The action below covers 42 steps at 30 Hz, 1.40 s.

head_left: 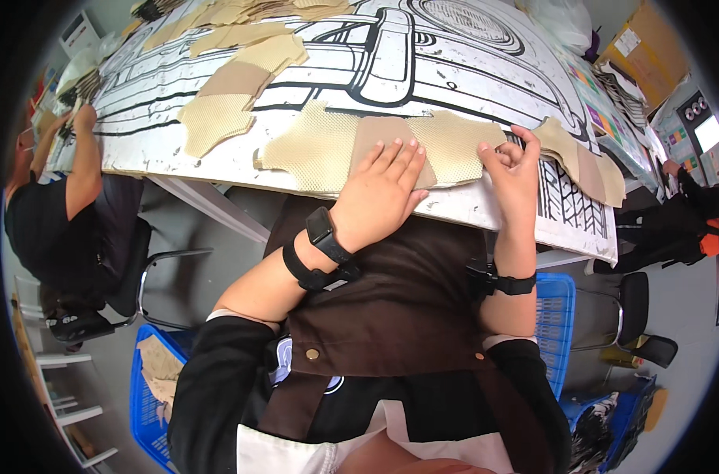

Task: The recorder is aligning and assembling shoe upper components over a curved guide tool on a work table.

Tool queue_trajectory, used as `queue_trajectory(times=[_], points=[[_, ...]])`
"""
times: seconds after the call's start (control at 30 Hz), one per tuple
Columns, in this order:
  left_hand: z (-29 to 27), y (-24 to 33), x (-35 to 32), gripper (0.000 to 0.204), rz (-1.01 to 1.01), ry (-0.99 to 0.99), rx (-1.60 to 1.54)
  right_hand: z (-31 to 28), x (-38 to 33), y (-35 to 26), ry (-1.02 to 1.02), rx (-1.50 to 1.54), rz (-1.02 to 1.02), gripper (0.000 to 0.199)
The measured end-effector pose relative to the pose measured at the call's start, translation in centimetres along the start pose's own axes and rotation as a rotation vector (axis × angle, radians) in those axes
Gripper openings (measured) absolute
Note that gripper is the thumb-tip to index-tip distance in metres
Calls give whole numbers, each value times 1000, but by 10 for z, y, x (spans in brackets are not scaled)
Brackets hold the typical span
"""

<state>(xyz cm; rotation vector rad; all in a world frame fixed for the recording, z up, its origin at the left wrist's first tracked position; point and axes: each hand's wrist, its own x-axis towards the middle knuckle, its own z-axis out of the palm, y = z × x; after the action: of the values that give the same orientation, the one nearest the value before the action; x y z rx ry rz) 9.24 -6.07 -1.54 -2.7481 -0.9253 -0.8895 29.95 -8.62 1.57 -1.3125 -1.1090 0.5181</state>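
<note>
blue crates [555,312] flank the seat, a co-worker [55,213] sits left, loose beige pieces [241,75] lie farther up the table.

Light: bright, even, soft shadows
Glare: faint on pale tabletop [470,71]
Edges: fisheye bend, black vignette
Focus: sharp at centre

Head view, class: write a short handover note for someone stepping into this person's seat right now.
Left hand: flat, palm down on a plain tan fabric piece that overlaps the mesh pieces.
Right hand: fingers curled at the edge of a beige mesh piece.
Both lie at the near edge of the printed table cover.
Done: more cut pieces lie in a row up the table.
Left: a small stack sits just right of the right hand.
</note>
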Motion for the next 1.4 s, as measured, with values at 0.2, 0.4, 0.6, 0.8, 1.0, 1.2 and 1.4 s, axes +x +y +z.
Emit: queue_trajectory(times=[0.2,0.4,0.6,0.8,1.0,1.2,1.4], points=[[-2,-2,-1,51,-8,8,11,8,-2,-15,-105,-55,87,69],[-5,-2,1,47,33,36,-42,32,-19,-29,-151,205,67,79],[-2,-5,1,46,-13,-7,-89,12,-14,-26,-274,-311,109,38],[-15,-2,4,36,61,60,-41,21,-15,-36,-480,-854,-302,34],[-23,-6,8,26,33,-61,-18,42,-8,-23,-401,-419,-68,26],[-27,-12,8,27,38,-109,-132,62,-11,-22,-372,122,137,20],[-27,-23,4,32,20,-42,-309,74,-23,-32,-358,282,126,18]])
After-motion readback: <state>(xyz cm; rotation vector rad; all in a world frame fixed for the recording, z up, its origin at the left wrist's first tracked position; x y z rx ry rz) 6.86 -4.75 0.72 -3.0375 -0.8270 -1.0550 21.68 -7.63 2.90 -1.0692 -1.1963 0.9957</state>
